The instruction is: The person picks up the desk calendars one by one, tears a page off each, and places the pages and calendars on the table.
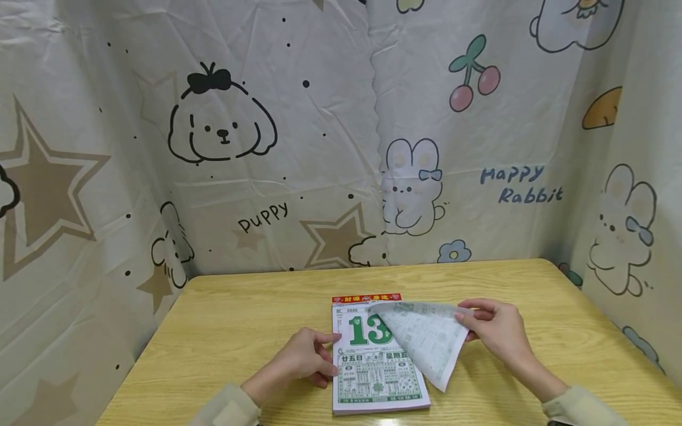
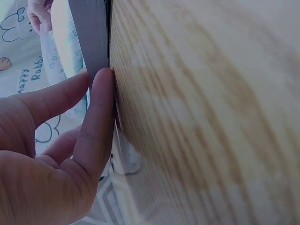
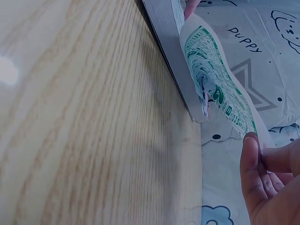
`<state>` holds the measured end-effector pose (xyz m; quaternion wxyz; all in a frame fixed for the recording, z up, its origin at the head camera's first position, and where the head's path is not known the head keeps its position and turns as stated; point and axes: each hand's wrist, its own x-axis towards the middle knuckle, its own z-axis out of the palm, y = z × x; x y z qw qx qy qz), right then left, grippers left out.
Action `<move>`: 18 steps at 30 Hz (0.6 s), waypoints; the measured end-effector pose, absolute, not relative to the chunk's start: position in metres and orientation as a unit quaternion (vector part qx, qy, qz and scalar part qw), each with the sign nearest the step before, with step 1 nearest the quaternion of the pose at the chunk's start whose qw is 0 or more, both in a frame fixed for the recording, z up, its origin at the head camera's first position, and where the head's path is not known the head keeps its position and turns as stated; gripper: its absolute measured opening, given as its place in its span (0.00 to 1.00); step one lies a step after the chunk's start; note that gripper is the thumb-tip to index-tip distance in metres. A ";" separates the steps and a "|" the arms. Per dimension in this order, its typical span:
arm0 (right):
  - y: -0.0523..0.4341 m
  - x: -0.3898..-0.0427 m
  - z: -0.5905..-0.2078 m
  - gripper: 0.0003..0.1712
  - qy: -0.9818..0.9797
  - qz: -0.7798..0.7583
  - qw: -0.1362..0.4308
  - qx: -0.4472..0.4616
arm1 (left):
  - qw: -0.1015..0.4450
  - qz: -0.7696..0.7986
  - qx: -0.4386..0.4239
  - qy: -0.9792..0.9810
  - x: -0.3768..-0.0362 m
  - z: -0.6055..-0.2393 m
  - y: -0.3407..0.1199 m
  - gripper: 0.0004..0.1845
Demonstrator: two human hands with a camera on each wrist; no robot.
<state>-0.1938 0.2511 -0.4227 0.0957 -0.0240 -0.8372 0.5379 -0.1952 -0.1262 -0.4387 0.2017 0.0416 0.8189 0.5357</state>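
- At the front of the worktop [image 1: 240, 319], the right hand [image 1: 498, 331] pinches the free edge of a thin sheet [image 1: 426, 340] between thumb and fingers and holds it lifted and folded toward the right, its far corner attached at the top of the calendar pad [image 1: 373, 378].
- The left hand [image 1: 303, 358] lies on the pad's left edge, fingers fairly straight and pressing down on the page and against the side of the stack; it holds nothing.
- The sheet looks very light, soft and easy to tear: it bends and curls under its own weight, so the outer edge near a corner seems the best place to pinch it.
- The pad looks thick, fairly heavy and stiff as a block, lying flat near the front middle of the worktop; pressing on its top or side should be enough to hold it.
- Count: one pad, one lifted sheet, two hands.
- Around it hangs a cartoon-printed cloth [image 1: 266, 148] behind and at both sides.
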 end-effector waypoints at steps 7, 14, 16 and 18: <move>0.252 -0.193 -0.424 0.19 -0.841 0.532 0.095 -0.028 | 0.203 0.536 0.041 0.818 -0.195 -0.438 -0.126 0.36; 0.255 -0.193 -0.425 0.20 -0.842 0.529 0.099 -0.031 | 0.204 0.540 0.045 0.816 -0.195 -0.438 -0.127 0.36; 0.256 -0.193 -0.424 0.20 -0.843 0.527 0.100 -0.032 | 0.204 0.539 0.044 0.816 -0.195 -0.439 -0.127 0.36; 0.257 -0.193 -0.424 0.20 -0.845 0.524 0.102 -0.033 | 0.204 0.539 0.043 0.816 -0.196 -0.439 -0.127 0.36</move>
